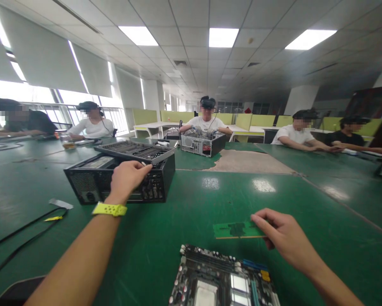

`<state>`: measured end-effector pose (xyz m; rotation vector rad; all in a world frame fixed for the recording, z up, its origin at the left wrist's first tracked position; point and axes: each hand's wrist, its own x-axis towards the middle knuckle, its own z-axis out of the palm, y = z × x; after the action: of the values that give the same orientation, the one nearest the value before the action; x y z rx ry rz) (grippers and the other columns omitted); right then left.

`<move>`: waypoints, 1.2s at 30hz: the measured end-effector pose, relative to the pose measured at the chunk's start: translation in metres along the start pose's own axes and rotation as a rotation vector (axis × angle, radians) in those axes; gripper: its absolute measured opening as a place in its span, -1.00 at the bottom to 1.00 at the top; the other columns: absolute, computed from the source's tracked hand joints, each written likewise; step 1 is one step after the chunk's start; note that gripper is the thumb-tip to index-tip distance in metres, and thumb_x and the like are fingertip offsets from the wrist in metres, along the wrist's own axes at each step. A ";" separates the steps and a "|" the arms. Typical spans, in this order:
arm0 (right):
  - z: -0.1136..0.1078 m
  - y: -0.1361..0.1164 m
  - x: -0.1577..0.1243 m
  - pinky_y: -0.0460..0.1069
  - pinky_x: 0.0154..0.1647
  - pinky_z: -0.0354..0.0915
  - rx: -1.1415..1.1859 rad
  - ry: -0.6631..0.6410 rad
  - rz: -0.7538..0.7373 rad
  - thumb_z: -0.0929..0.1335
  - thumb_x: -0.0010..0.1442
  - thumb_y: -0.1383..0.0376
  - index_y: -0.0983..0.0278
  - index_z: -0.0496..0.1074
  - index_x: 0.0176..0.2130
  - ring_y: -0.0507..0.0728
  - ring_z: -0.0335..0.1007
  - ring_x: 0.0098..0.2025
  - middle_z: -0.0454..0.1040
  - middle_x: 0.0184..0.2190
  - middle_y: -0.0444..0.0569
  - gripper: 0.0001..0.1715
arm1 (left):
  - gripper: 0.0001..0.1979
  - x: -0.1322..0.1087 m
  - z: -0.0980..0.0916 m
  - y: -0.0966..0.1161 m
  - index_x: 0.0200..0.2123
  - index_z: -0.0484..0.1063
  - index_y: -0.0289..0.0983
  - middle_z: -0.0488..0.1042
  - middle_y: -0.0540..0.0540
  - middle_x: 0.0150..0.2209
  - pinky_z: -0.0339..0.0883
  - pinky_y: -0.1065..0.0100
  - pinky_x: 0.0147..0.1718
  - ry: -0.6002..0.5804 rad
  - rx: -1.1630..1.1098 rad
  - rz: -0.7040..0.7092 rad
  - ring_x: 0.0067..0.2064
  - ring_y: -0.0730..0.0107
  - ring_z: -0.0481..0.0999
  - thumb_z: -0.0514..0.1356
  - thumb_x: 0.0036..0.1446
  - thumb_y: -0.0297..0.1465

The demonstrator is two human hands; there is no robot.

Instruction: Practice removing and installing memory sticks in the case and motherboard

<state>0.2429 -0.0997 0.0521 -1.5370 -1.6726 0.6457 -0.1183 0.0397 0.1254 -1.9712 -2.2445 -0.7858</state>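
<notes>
My right hand (283,236) pinches one end of a green RAM stick (222,230), held level with its gold contact edge downward. Just below it on the table lies a motherboard (218,265), cut off by the lower picture edge; its memory slots run along the far side. At the left, my left hand (128,178) is over the front of a black computer case (89,180). Thumb and fingers are closed together, with a small pale bit at the tips that I cannot make out. A dark, ribbed panel (136,151) rests tilted on top of the case.
Black cables (25,223) with a yellow tag lie on the green table (165,225) at the left. Across it a person (206,121) works in an open computer case (200,144). Several others sit along both sides. A torn patch (254,161) shows in the tabletop.
</notes>
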 end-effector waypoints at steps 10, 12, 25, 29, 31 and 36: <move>0.010 -0.007 -0.002 -0.14 -0.62 0.18 0.244 -0.257 0.060 0.32 0.14 0.12 0.27 0.36 -0.27 -0.03 0.27 -0.65 0.18 -0.64 -0.29 -0.74 | -0.47 -0.102 0.044 0.054 -0.05 0.46 -0.23 0.52 -0.10 -0.15 0.27 0.36 -0.22 -0.661 -0.473 0.592 -0.19 0.27 0.45 0.15 0.04 0.00; 0.014 -0.011 -0.005 -0.14 -0.59 0.18 0.322 -0.327 0.076 0.33 0.13 0.17 0.26 0.34 -0.19 -0.04 0.29 -0.62 0.21 -0.60 -0.28 -0.74 | -0.34 -0.125 0.049 0.067 0.08 0.35 -0.17 0.47 -0.09 -0.04 0.24 0.33 -0.14 -0.771 -0.505 0.701 -0.09 0.23 0.41 0.26 -0.08 -0.01; 0.060 0.009 -0.015 -0.06 -0.36 0.10 -0.370 -0.272 -0.036 0.33 0.07 0.26 0.24 0.45 -0.45 0.07 0.33 -0.37 0.46 -0.47 -0.13 -0.87 | -0.94 -0.123 0.090 0.050 -0.41 0.44 -0.21 0.48 0.02 -0.39 0.14 0.43 -0.35 -0.701 -0.245 0.730 -0.32 0.37 0.40 0.20 -0.01 -0.37; 0.067 0.008 -0.019 -0.04 -0.28 0.11 -0.491 -0.264 -0.075 0.30 0.04 0.31 0.22 0.44 -0.40 0.10 0.36 -0.28 0.48 -0.40 -0.11 -0.90 | -0.94 -0.129 0.091 0.053 -0.38 0.43 -0.19 0.49 0.02 -0.36 0.17 0.42 -0.32 -0.692 -0.229 0.813 -0.29 0.35 0.43 0.17 0.01 -0.39; 0.069 0.007 -0.019 -0.04 -0.27 0.12 -0.520 -0.249 -0.084 0.29 0.02 0.34 0.22 0.42 -0.41 0.11 0.36 -0.28 0.47 -0.39 -0.11 -0.90 | -0.93 -0.131 0.089 0.055 -0.38 0.41 -0.19 0.49 0.02 -0.35 0.18 0.41 -0.33 -0.667 -0.199 0.842 -0.27 0.33 0.43 0.15 0.00 -0.43; 0.068 0.003 -0.022 -0.01 -0.23 0.19 -0.512 -0.240 -0.068 0.31 0.07 0.26 0.20 0.43 -0.34 0.14 0.36 -0.24 0.46 -0.35 -0.09 -0.89 | -0.87 -0.133 0.085 0.056 -0.35 0.40 -0.17 0.48 0.02 -0.32 0.21 0.40 -0.31 -0.655 -0.186 0.855 -0.26 0.32 0.44 0.15 -0.02 -0.47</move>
<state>0.1901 -0.1126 0.0056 -1.7931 -2.1846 0.3922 -0.0168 -0.0445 0.0223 -3.2261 -1.2141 -0.2516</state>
